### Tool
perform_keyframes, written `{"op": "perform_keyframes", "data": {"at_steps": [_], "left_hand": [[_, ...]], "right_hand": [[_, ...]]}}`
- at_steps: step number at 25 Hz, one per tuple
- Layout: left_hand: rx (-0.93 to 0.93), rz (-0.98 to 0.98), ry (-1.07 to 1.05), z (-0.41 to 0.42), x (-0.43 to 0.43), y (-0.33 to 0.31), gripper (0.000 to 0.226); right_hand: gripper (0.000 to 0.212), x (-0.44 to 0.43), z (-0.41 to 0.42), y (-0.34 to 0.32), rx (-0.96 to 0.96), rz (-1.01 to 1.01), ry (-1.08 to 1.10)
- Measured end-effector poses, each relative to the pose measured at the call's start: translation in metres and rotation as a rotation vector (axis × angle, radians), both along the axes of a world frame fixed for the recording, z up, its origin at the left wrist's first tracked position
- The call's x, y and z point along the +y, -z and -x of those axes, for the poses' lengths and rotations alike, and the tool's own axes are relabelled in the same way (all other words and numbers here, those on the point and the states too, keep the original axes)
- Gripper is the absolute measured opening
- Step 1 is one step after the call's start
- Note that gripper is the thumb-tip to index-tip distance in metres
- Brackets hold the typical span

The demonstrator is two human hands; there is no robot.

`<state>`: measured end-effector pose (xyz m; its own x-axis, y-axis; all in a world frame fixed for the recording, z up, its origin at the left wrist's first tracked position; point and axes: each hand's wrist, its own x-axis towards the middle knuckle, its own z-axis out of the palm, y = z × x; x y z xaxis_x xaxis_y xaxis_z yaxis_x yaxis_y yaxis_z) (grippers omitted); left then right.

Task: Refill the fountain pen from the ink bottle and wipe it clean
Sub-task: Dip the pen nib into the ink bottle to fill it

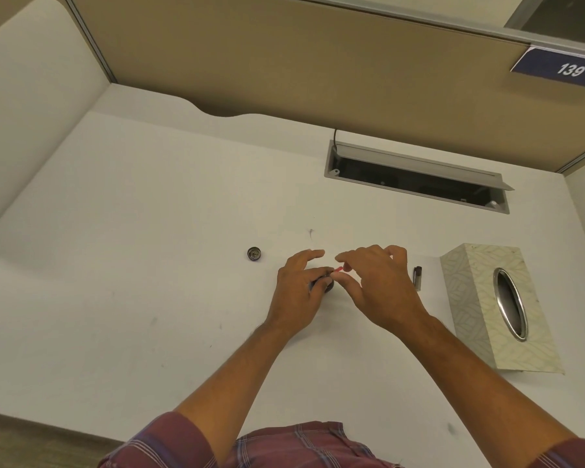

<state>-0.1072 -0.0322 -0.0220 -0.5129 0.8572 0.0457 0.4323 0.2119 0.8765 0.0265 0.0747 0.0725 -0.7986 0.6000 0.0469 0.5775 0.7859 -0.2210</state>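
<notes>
A person's left hand (299, 288) curls around the dark ink bottle (325, 286), steadying it on the white table (149, 265), while the right hand (375, 285) pinches a small red pen part (338, 269) just above the bottle's mouth. A nudge from either hand would likely tip the open bottle and flood the pale surface. Its cap (254, 254) lies left of the hands; a pen piece (417, 278) and tissue box (493, 309) sit to the right, inside a beige-walled cubicle.
</notes>
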Motion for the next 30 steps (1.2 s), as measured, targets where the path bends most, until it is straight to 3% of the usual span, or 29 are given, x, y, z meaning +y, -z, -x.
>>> {"op": "perform_keyframes", "data": {"at_steps": [4, 10, 14, 19, 24, 30], "left_hand": [[0.015, 0.01, -0.009, 0.0002, 0.0007, 0.0007, 0.024], [0.01, 0.004, 0.002, -0.0012, -0.0006, -0.0013, 0.022], [0.014, 0.02, 0.003, 0.0002, 0.0006, -0.0042, 0.021], [0.02, 0.016, -0.006, -0.0008, -0.0003, -0.0044, 0.024], [0.019, 0.027, 0.005, -0.0011, -0.001, -0.0057, 0.024], [0.017, 0.03, 0.006, 0.0002, -0.0002, -0.0035, 0.025]], "right_hand": [[0.011, 0.0, 0.0016, 0.0015, -0.076, -0.053, -0.041], [0.03, 0.001, 0.0032, -0.0013, -0.092, -0.044, 0.021], [0.024, 0.0014, -0.0002, 0.0005, -0.013, 0.004, -0.003], [0.011, 0.0028, 0.0012, 0.003, -0.13, -0.121, -0.036], [0.031, 0.0013, 0.0028, -0.0015, -0.123, -0.087, 0.011], [0.014, 0.004, -0.0007, 0.0034, -0.064, -0.091, -0.048]]}}
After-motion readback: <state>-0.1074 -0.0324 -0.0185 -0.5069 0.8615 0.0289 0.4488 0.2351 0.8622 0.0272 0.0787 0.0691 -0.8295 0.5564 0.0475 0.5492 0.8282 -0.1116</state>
